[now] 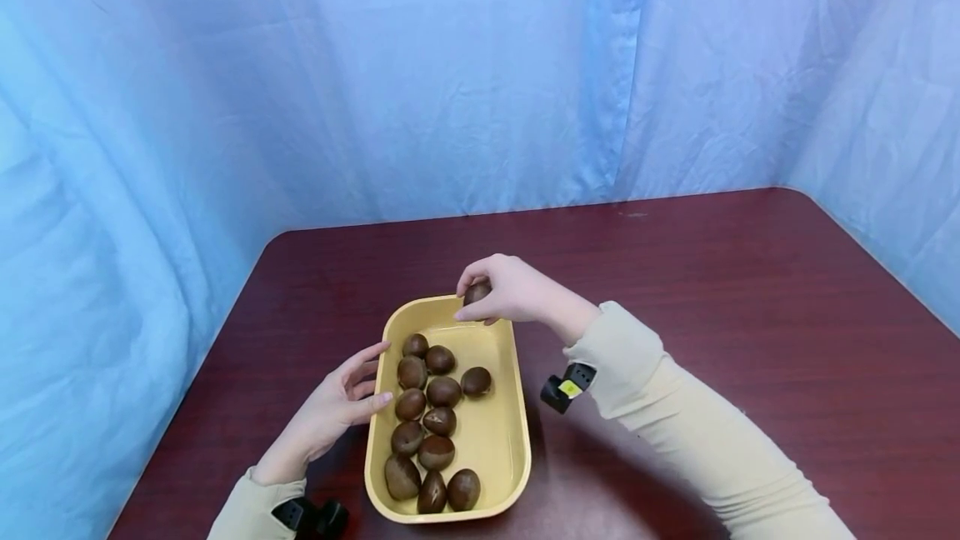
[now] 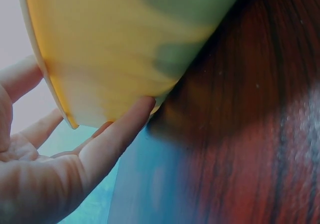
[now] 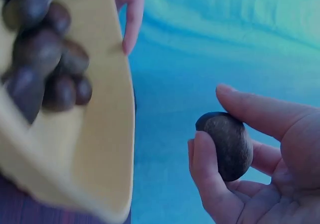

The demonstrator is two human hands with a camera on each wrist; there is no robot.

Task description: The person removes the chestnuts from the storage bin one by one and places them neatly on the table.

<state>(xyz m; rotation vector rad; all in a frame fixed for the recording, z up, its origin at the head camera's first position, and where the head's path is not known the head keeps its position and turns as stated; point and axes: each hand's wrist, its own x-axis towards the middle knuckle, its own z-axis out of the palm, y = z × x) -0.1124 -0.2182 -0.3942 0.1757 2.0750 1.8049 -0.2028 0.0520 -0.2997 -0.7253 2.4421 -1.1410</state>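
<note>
Chestnut (image 3: pixel 232 145) pinched in your right hand (image 1: pixel 512 288) at the tray's (image 1: pixel 491 432) one o'clock; your left hand (image 1: pixel 337 407), digits apart, touches nine o'clock.

Holds the left hand (image 1: pixel 333 407) nearer the left edge of the worktop (image 1: pixel 712 290), with fingers spread; pinches with curled fingers of the right hand (image 1: pixel 512 290), nearer the far edge.

Head view: bright, largely sharp; soft shadow on the tabletop (image 1: pixel 750 290) below the right sleeve (image 1: pixel 682 394). Left wrist view: upper left washed out, tray (image 2: pixel 90 49) wall hazy. Right wrist view: dimmer, bluish; chestnuts (image 3: pixel 37 49) blurred, whether by motion or focus cannot be determined.
</note>
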